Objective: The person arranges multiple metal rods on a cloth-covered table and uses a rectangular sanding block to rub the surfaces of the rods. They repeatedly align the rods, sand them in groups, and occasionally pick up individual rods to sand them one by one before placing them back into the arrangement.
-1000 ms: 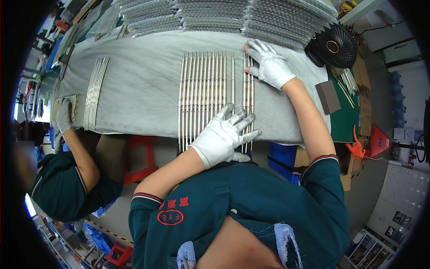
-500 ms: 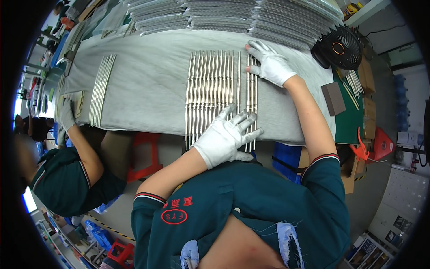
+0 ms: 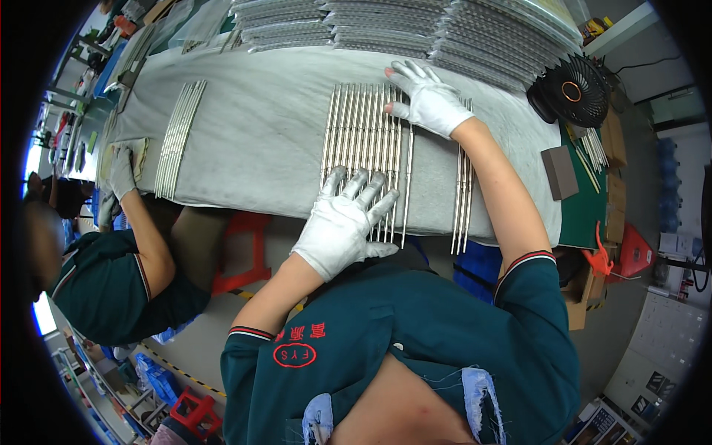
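Observation:
A row of slim silver metal rods [image 3: 361, 126] lies side by side on the cloth-covered table in front of me. My left hand [image 3: 343, 226], in a white glove, rests on their near ends with its fingers spread. At the far right end of the row is my right hand [image 3: 430, 101], also gloved, its fingers stretched out and two bare fingertips touching or just over the rods. One single rod [image 3: 409, 185] lies slightly apart on the row's right. Further right, a small group of rods [image 3: 461, 193] lies partly under my right forearm.
Stacks of bubble-wrapped packs [image 3: 386, 30] line the table's far side. A black fan [image 3: 569, 90] and a brown block [image 3: 559, 173] stand right. Another bundle of rods [image 3: 180, 141] lies left, near a co-worker's gloved hand [image 3: 122, 174]. A red stool [image 3: 248, 252] is below.
Both hands have shifted left over the main row, the right one leaving the small group. That group now lies farther right, with a wider gap from the row. The view has shifted slightly.

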Motion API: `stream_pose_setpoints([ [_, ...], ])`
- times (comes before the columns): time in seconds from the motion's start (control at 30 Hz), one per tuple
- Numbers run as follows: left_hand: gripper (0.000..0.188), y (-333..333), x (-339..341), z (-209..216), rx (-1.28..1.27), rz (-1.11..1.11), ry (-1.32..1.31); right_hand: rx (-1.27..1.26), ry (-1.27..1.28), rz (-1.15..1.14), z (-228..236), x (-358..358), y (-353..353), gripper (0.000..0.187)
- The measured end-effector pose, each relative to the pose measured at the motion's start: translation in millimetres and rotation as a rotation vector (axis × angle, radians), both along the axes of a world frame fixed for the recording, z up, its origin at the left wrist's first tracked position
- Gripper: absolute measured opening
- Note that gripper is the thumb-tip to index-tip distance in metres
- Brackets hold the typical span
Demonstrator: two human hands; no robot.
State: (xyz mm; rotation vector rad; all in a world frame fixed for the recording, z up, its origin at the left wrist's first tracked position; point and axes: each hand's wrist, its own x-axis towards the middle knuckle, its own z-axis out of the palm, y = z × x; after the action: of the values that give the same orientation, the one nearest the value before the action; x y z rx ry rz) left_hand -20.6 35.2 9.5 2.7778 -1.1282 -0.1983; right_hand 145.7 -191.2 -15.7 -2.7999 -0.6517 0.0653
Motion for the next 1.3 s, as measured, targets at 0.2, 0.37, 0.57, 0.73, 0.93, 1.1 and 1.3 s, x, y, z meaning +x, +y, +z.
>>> stream_pose_setpoints([
  [0.2,0.087,-7,1,-1,-0.03,-0.044,0.007,-0.191,-0.057,0.015,-9,9,6,0.084],
  [0.37,0.081,-26,5,-11,-0.131,-0.198,0.008,-0.299,-0.072,-0.016,-2,-3,-29,0.081],
  [0.57,0.073,-47,4,-14,-0.167,-0.34,0.046,-0.391,-0.103,-0.052,-2,-10,-58,0.084],
  [0.73,0.074,-32,2,-8,-0.128,-0.299,0.052,-0.305,-0.026,-0.042,3,-7,-34,0.081],
  [0.93,0.079,-2,-2,-2,-0.057,-0.21,0.048,-0.241,-0.058,-0.001,-13,8,5,0.086],
  [1.1,0.079,-2,-4,-6,-0.074,-0.198,0.04,-0.222,-0.024,0.004,-9,7,10,0.083],
  [1.3,0.078,-28,-3,-15,-0.199,-0.274,0.047,-0.289,-0.008,-0.053,0,-2,-38,0.085],
])
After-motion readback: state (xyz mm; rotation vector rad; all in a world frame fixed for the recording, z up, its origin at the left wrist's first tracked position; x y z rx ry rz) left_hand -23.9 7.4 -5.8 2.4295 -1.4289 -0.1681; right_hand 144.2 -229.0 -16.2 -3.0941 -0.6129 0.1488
